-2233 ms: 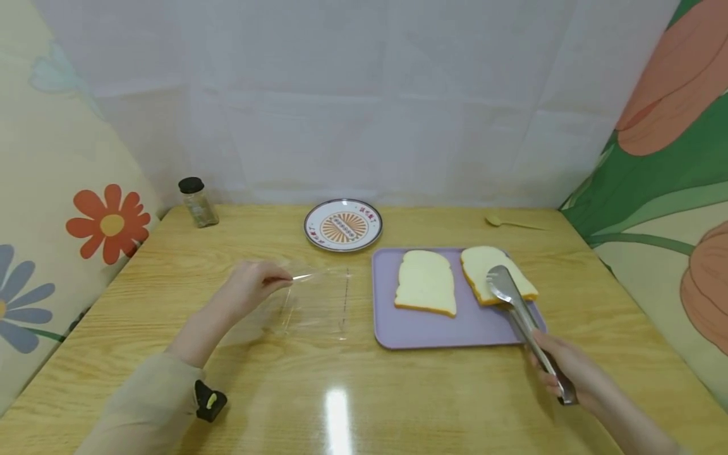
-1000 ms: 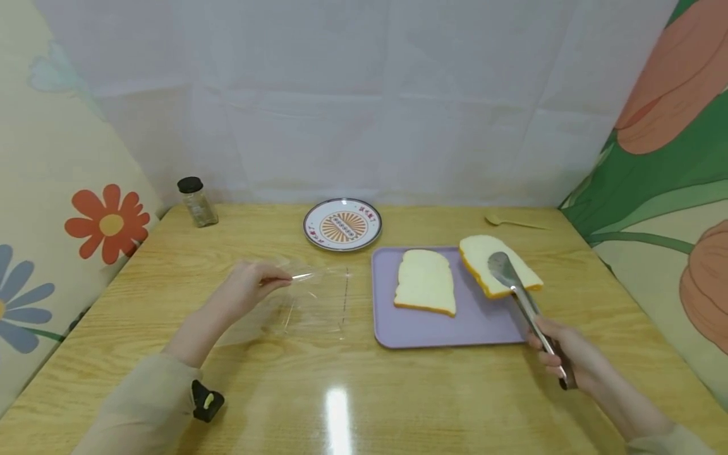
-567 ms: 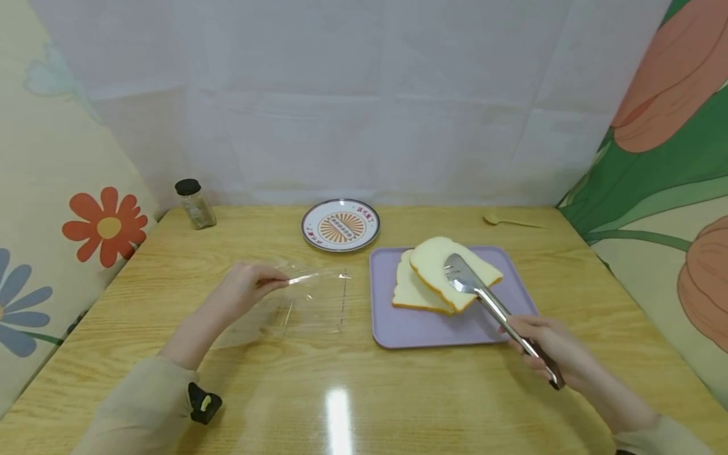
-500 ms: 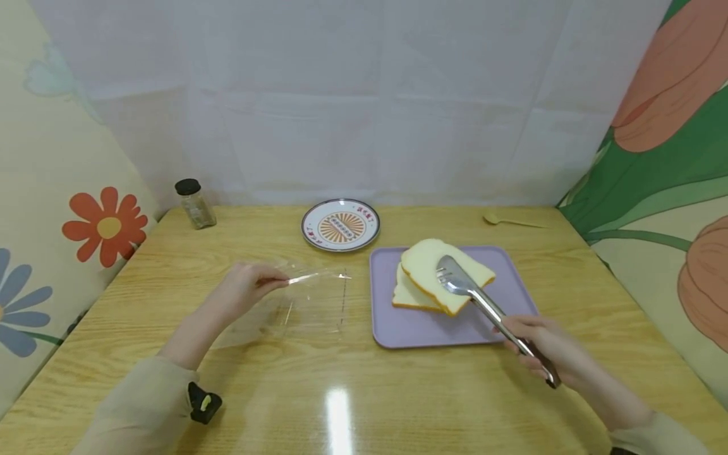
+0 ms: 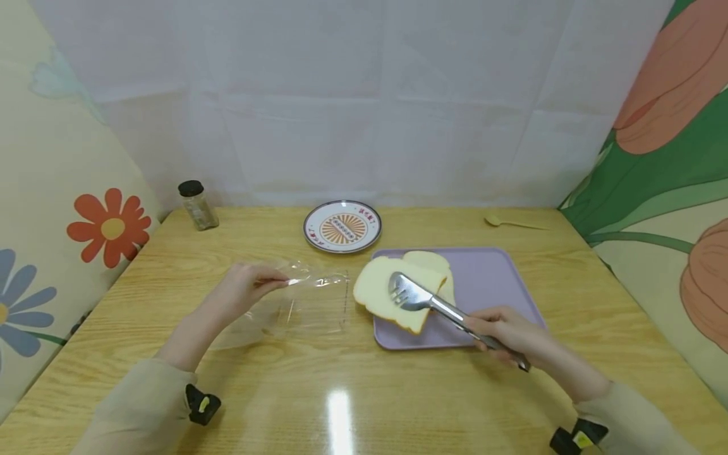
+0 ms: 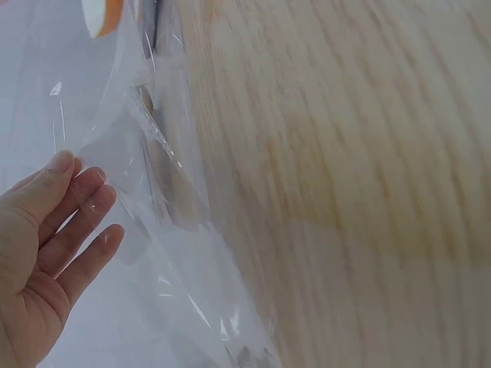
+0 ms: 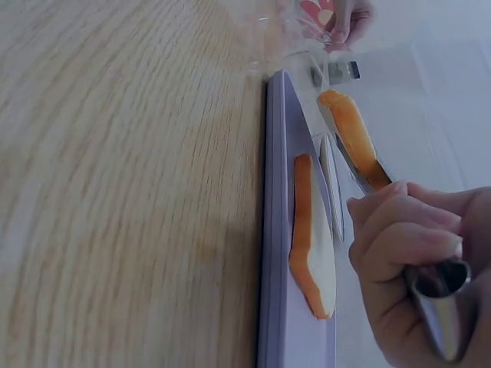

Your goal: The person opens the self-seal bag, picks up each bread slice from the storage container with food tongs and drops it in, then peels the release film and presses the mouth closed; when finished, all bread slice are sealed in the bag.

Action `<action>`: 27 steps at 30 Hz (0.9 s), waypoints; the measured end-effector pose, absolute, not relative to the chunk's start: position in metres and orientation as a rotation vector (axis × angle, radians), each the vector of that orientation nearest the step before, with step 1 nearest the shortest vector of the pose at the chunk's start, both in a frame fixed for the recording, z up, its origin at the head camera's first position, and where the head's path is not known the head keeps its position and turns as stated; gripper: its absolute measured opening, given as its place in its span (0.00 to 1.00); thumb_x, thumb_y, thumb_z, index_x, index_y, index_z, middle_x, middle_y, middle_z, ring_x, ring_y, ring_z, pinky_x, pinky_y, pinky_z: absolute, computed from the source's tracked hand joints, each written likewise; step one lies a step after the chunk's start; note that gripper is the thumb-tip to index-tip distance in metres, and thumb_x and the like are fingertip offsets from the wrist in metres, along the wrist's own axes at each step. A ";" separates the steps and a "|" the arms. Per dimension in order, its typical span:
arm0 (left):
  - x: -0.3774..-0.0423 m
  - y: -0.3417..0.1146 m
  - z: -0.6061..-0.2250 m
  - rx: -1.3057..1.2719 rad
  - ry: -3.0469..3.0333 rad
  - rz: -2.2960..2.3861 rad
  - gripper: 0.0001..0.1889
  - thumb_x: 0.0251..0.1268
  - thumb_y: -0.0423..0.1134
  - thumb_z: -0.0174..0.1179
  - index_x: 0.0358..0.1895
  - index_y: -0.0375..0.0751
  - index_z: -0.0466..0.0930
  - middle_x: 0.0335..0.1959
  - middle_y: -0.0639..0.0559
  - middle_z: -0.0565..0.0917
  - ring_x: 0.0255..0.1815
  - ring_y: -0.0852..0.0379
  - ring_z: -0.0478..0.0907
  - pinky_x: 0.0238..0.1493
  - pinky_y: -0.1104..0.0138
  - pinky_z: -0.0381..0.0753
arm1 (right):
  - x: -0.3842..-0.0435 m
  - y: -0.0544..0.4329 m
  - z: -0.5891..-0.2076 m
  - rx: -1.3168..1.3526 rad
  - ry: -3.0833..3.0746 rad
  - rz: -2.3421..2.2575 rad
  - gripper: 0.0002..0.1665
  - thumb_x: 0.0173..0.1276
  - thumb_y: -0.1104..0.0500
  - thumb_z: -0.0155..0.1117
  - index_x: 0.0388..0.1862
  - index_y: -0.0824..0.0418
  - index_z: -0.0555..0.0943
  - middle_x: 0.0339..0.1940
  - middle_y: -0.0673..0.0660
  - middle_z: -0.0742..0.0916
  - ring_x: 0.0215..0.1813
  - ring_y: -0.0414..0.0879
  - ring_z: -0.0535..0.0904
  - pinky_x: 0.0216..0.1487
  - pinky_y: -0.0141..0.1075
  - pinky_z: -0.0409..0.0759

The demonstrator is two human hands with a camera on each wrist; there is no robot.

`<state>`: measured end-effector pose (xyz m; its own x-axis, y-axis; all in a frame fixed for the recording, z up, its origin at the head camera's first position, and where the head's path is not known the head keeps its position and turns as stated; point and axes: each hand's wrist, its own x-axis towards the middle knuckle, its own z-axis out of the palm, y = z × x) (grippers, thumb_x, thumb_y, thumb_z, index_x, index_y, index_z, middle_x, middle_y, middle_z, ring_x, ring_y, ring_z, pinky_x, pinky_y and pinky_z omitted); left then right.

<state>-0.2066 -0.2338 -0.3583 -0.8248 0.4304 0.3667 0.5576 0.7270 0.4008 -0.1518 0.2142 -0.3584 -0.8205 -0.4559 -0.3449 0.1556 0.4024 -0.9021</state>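
Observation:
My left hand (image 5: 246, 289) pinches the upper edge of a clear plastic bag (image 5: 315, 306) between thumb and fingers, lifting that edge off the table; the left wrist view shows the film (image 6: 165, 192) hanging from the fingertips. My right hand (image 5: 509, 332) grips metal tongs (image 5: 449, 311). Between the tongs' ends is a bread slice (image 5: 372, 287), held above the tray's left edge, just right of the bag. A second bread slice (image 5: 446, 278) lies on the purple tray (image 5: 500, 291), partly hidden behind the held one. In the right wrist view the held slice (image 7: 353, 134) is raised clear of the tray.
A patterned plate (image 5: 343, 227) stands at the back middle of the wooden table (image 5: 273, 404). At the back left is a jar (image 5: 199, 207) with a black lid. A yellow spoon (image 5: 512, 223) lies at the back right, behind the tray.
The right hand has lifted the right-hand bread slice with the tongs and carried it left, over the other slice, to the tray's left edge. The left hand has stayed at the bag.

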 end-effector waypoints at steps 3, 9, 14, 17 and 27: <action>-0.206 -0.234 -0.358 -0.774 -2.683 -0.744 0.05 0.55 0.27 0.64 0.35 0.33 0.86 0.34 0.41 0.87 0.35 0.46 0.85 0.36 0.58 0.85 | -0.154 0.208 -0.357 -0.295 2.130 -1.399 0.26 0.71 0.48 0.54 0.45 0.73 0.76 0.17 0.48 0.76 0.10 0.36 0.60 0.10 0.27 0.61; -0.206 -0.234 -0.359 -0.781 -2.679 -0.739 0.05 0.55 0.27 0.64 0.35 0.33 0.86 0.33 0.41 0.87 0.34 0.46 0.85 0.36 0.60 0.85 | -0.160 0.196 -0.355 -0.367 2.132 -1.347 0.24 0.71 0.49 0.54 0.50 0.70 0.77 0.16 0.49 0.75 0.09 0.36 0.60 0.09 0.27 0.60; -0.205 -0.233 -0.360 -0.771 -2.688 -0.748 0.05 0.55 0.28 0.64 0.35 0.33 0.87 0.33 0.40 0.87 0.34 0.46 0.86 0.35 0.61 0.86 | -0.166 0.188 -0.356 -0.374 2.122 -1.324 0.22 0.71 0.50 0.55 0.49 0.68 0.79 0.16 0.50 0.75 0.09 0.36 0.60 0.09 0.27 0.60; -0.205 -0.232 -0.361 -0.760 -2.697 -0.740 0.06 0.56 0.29 0.64 0.36 0.33 0.87 0.33 0.40 0.87 0.35 0.45 0.85 0.35 0.61 0.86 | -0.169 0.183 -0.358 -0.370 2.103 -1.324 0.21 0.71 0.51 0.54 0.44 0.70 0.79 0.15 0.50 0.75 0.09 0.35 0.60 0.09 0.27 0.60; -0.204 -0.228 -0.363 -0.812 -2.651 -0.666 0.05 0.54 0.30 0.66 0.35 0.37 0.87 0.32 0.45 0.88 0.34 0.50 0.86 0.35 0.62 0.86 | -0.180 0.172 -0.361 -0.341 2.000 -1.326 0.24 0.71 0.52 0.54 0.40 0.76 0.76 0.14 0.49 0.74 0.09 0.35 0.60 0.10 0.26 0.60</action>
